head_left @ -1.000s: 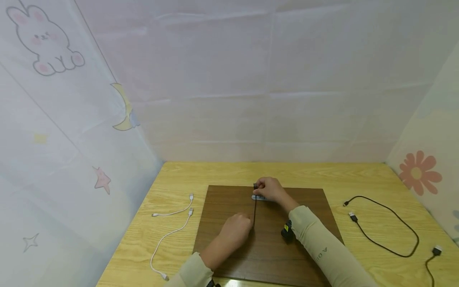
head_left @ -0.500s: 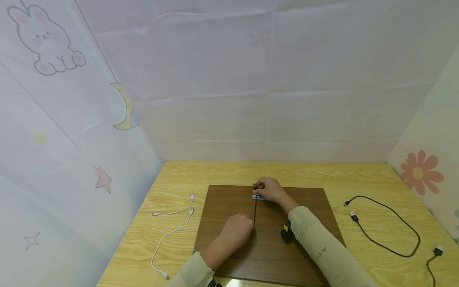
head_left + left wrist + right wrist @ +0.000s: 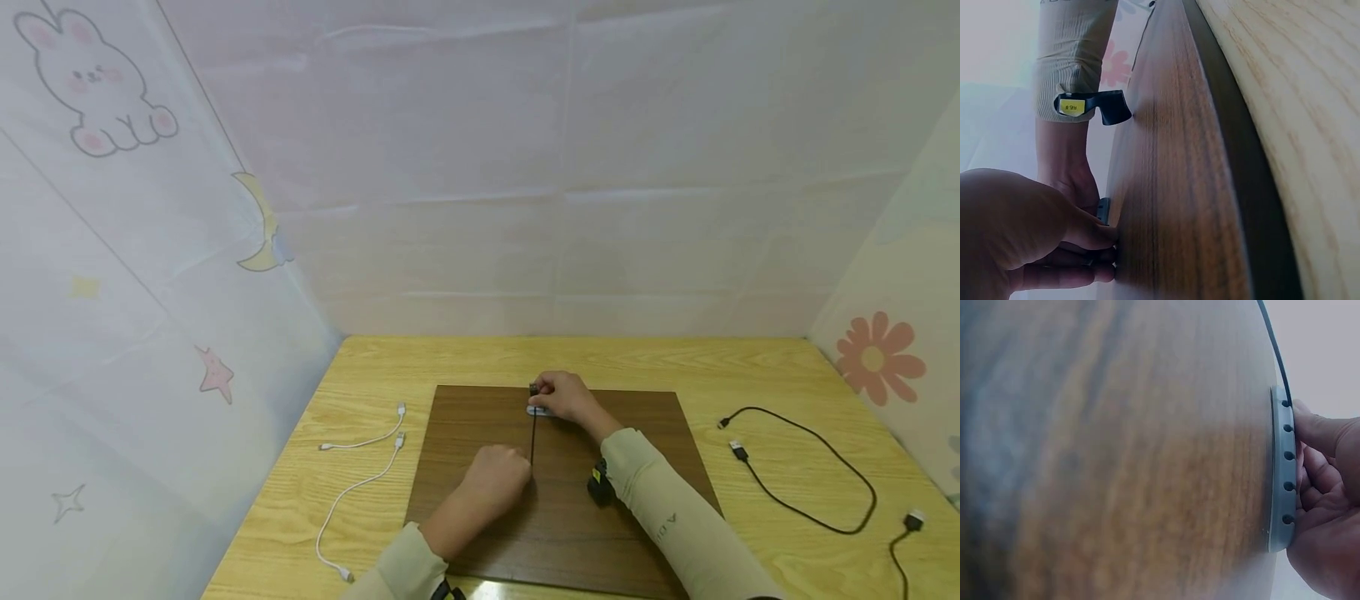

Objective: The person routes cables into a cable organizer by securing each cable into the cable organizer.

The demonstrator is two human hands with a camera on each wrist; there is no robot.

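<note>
A black cable (image 3: pixel 533 437) runs taut between my two hands over a brown board (image 3: pixel 472 417). At the board's far side, my right hand (image 3: pixel 564 397) pinches the cable close to its black plug end (image 3: pixel 533 388). Under those fingers lies a grey cable organizer (image 3: pixel 1283 475) with a row of slots; the cable enters the slot at one end of it, where the thumb presses. Nearer the middle of the board, my left hand (image 3: pixel 495 479) pinches the cable low, fingertips at the surface. The cable's part inside the left hand is hidden.
Two white cables (image 3: pixel 360 482) lie on the yellow wooden table (image 3: pixel 300 500) to the left. On the right lie a looped black cable (image 3: pixel 832 450) and another black cable (image 3: pixel 912 522), partly out of frame. Printed cloth walls (image 3: pixel 450 208) enclose the table's back and sides.
</note>
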